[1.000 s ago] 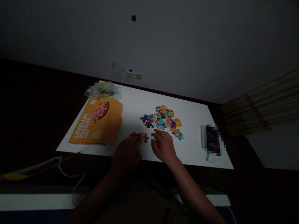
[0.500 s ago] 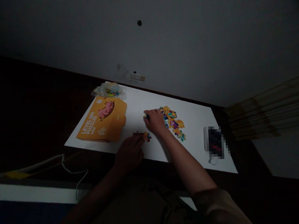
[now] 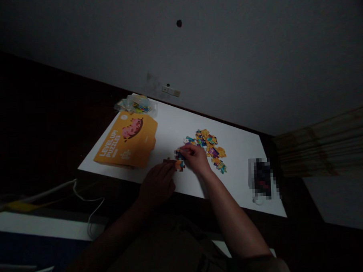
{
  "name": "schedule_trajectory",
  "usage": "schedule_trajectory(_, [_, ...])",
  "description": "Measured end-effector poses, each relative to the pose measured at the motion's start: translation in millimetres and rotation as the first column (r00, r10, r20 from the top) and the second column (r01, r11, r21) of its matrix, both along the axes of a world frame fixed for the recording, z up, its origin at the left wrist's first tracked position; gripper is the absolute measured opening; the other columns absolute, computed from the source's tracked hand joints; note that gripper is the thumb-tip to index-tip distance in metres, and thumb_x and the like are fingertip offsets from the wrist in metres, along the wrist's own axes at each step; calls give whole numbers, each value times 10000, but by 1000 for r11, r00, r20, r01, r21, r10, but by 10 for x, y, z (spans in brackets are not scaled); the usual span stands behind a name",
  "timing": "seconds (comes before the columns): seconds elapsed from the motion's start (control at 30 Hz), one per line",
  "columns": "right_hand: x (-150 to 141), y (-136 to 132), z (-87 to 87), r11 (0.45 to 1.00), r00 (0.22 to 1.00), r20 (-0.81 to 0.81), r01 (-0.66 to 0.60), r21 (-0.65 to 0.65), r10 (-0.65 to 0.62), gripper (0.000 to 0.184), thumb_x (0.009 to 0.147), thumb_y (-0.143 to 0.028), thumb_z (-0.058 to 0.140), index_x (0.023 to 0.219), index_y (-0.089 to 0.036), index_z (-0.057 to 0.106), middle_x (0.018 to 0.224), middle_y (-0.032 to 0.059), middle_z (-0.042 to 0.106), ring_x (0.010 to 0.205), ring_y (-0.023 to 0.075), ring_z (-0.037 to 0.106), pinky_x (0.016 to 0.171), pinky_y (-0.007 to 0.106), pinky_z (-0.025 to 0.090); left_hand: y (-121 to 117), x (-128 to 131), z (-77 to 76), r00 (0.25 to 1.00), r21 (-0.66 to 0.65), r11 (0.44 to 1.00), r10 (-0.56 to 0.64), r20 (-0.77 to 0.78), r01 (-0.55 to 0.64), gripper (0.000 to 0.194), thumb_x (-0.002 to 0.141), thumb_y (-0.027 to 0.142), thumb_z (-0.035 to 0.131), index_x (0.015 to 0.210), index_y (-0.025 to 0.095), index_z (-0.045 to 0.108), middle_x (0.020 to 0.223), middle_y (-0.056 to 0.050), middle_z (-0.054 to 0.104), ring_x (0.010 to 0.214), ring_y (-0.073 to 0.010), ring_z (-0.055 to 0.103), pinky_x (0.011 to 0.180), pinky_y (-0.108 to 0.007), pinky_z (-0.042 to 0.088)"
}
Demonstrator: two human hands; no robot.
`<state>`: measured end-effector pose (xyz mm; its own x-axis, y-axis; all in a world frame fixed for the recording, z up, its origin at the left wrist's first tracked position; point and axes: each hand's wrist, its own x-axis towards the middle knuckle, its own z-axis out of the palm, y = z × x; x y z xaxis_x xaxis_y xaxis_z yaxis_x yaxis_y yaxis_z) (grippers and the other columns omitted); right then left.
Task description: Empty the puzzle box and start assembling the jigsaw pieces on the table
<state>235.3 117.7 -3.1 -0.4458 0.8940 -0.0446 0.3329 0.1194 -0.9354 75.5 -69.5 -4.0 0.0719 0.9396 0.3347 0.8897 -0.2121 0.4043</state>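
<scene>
Blue pc point(image 3: 178, 154) moved nr brown-orange pcs point(image 3: 179, 165), pinched in R grip point(image 3: 197, 157).

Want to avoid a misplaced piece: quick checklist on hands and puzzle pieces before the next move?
1. Left hand on the brown-and-orange strip: ok.
2. Right hand pinching the dark blue piece: ok.
3. Dark blue piece fitted to the strip: cannot tell; it is close to the upper edge, but contact is too small to see.
4. Yellow box apart from both hands: ok.
5. Lighting: not ok, the scene is dim.
</scene>
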Motion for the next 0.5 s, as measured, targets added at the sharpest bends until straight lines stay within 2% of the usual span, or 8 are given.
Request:
schedule_trajectory(0.1, [-36,-30,-70,998,999,-14,42,-41,-43,256,910,-477,871,1001,-240,839,859,41,851,780,228,801,736,344,644,-6,6,8,1000,2,1000,8,6,-8,492,1014,96,605,1496,158,683,1589,-134,710,1481,-310,624,1278,-495,514])
schedule_trajectory(0.23, [-47,-18,-95,997,997,44,64,-52,-61,133,906,-382,865,935,-267,805,846,35,828,781,217,777,733,337,631,-14,15,24,1000,-6,1000,12,11,-12,466,1017,85,597,1467,152,699,1582,-133,715,1469,-305,630,1285,-487,505])
schedule_trajectory(0.33, [-29,-21,-80,997,996,82,52,-55,-47,77,922,-331,820,956,-270,787,849,26,812,761,203,749,700,322,603,-17,18,26,1000,-9,1000,17,8,-17,455,1019,91,603,1459,146,703,1570,-134,719,1457,-305,632,1282,-482,505])
schedule_trajectory(0.5, [3,-44,-74,998,996,85,19,-63,-14,163,902,-309,729,1043,-245,781,798,5,774,683,192,705,639,306,553,-20,19,15,1000,0,1000,26,1,-26,440,1020,114,628,1450,149,712,1571,-133,725,1447,-301,642,1276,-467,505])
